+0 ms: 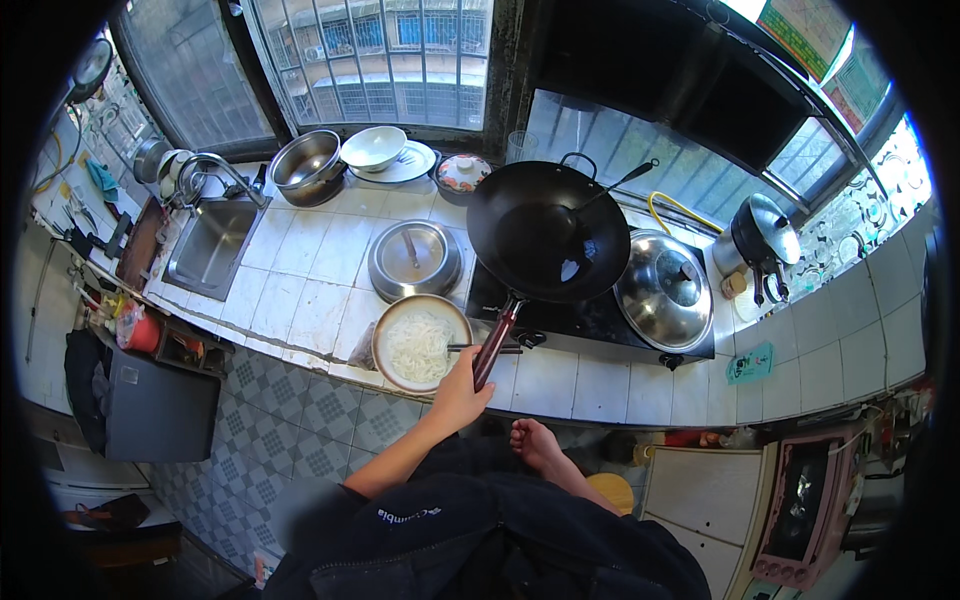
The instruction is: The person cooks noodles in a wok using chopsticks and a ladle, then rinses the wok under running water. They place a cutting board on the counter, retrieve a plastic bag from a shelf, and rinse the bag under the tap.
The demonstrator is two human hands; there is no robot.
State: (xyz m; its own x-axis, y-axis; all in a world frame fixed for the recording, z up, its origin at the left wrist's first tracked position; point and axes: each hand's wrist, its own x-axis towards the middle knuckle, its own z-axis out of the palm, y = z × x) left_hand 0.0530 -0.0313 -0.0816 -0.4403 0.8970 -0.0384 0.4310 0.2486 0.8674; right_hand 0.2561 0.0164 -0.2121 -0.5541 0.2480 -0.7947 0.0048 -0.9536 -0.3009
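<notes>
My left hand (pixel 463 392) is closed around the dark red handle of a black wok (pixel 525 247), which sits over the left side of a gas stove (pixel 581 319). A ladle (pixel 611 187) rests in the wok, its handle leaning on the far rim. Just left of my left hand, a bowl of white shredded food (pixel 420 349) stands near the counter's edge, with dark chopsticks (pixel 510 349) lying at its right side. My right hand (pixel 534 442) hangs near my body, off the counter, fingers curled and nothing visible in it.
A domed metal lid (pixel 664 291) covers the stove's right side. Left of the wok sits a lidded metal pot (pixel 415 260). Along the window stand a steel pot (pixel 306 166), a white bowl (pixel 373 148) and a flowered lidded pot (pixel 463 174). The sink (pixel 214 247) lies farther left.
</notes>
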